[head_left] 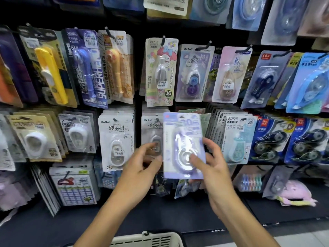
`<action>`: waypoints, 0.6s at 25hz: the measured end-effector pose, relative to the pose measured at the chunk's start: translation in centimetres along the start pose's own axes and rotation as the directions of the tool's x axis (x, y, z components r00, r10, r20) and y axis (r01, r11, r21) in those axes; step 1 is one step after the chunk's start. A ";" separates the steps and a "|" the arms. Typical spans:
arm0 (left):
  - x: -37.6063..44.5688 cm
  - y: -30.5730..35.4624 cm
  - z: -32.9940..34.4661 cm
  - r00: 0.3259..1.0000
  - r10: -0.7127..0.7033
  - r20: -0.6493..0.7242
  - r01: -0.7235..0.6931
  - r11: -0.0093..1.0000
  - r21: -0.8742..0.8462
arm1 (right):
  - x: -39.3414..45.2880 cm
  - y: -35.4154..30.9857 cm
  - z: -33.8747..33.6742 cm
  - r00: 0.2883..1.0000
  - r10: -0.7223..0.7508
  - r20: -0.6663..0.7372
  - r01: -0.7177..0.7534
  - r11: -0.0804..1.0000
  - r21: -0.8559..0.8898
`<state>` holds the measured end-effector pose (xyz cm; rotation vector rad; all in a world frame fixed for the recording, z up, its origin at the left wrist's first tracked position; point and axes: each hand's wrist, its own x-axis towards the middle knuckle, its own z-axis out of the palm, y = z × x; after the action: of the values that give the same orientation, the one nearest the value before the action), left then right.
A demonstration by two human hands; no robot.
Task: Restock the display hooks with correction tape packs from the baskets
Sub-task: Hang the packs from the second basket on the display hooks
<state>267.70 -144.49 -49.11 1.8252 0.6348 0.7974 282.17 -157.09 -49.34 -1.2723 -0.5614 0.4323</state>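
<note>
Holding a lilac correction tape pack [183,145] upright before the display hooks [207,45], the right hand [211,166] grips it; left hand [140,166] fingers [151,146] curl loosely open beside it.

Two hands up at the display: left hand [142,163], right hand [211,164]. One lilac correction tape pack [183,145] held, in the right. One cream basket [147,239], only its rim showing at the bottom edge. One pink plush toy [295,193] on the low shelf. Hanging packs run in three clear rows; stacks overlap, exact pack count can't be told.
</note>
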 end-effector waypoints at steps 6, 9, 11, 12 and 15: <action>0.8 -2.4 -3.7 0.998 0.043 -0.052 0.007 0.705 0.709 | 1.3 -0.2 -4.0 0.942 0.030 -0.334 -0.062 0.995 -0.084; 0.9 -3.0 -3.4 0.999 -0.032 0.032 -0.002 0.671 0.741 | 1.8 0.0 -4.2 0.974 -0.059 -0.220 -0.052 0.883 -0.467; 0.8 -3.5 -3.4 0.997 -0.042 0.069 -0.024 0.653 0.757 | 2.6 0.6 -4.1 0.993 0.081 -0.081 -0.110 0.872 -0.478; 0.7 -3.7 -3.5 0.997 -0.030 0.074 -0.035 0.664 0.747 | 2.9 0.9 -4.0 0.982 0.189 -0.019 -0.185 0.925 -0.332; -0.1 -4.2 -3.9 0.998 0.043 0.043 -0.061 0.714 0.698 | 3.5 3.9 -3.9 0.961 0.256 -0.100 -0.273 0.933 -0.235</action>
<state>264.40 -140.84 -51.94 2.5514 0.9654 0.6000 287.30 -157.04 -53.34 -1.6067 -0.3940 0.5536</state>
